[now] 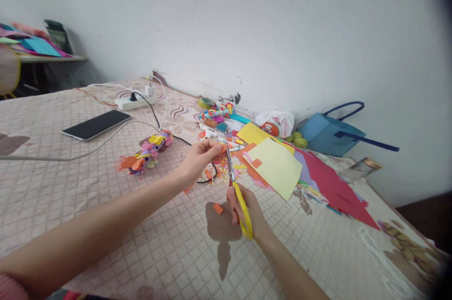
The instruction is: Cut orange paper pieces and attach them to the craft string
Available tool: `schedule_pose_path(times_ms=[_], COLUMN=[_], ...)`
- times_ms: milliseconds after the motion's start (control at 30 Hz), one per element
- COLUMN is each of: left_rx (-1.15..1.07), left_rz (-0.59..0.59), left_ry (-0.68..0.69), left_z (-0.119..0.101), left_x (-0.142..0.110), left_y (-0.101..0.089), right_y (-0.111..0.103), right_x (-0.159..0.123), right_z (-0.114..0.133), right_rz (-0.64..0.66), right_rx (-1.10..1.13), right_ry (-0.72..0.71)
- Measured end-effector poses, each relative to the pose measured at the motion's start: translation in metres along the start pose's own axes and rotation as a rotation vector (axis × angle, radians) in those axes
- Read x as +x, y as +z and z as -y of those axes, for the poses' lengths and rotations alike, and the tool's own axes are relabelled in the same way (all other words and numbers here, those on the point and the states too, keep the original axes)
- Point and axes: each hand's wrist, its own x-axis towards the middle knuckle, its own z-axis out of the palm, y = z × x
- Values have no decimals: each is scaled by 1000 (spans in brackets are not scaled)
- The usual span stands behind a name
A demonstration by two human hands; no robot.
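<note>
My left hand pinches a small piece of orange paper between thumb and fingers. In my right hand are yellow-handled scissors, their blades pointing up and away, right beside the orange paper. Whether the blades touch the paper is hard to tell. A cut orange scrap lies on the tablecloth below my hands. Loose colourful paper bits are scattered just beyond. To the left rests a purple roll covered in paper flowers.
Stacked coloured sheets, pale yellow and red, lie to the right near white string. A blue bag stands by the wall. At left are a tablet, a power strip and cables crossing the table.
</note>
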Motion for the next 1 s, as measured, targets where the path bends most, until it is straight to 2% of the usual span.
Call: schedule_pose_path(times_ms=[267,433,600,867,1000], left_rx=[-11,0,79,330,370], left_rz=[-13,-12,12,131,213], left_ry=[-3,-28,-102,-94,-95], left_z=[-2,1,4,14,24], left_x=[1,0,-7,-20,-23], left_y=[1,0,5,14,14], right_y=[0,1,-3,-8,-12], right_x=[0,1,3,7,10], right_z=[4,10,18,18,14], right_rz=[7,2,-74,-252,-258], right_rx=[52,203,345,421,448], right_ry=[33,71,37,-24,-32])
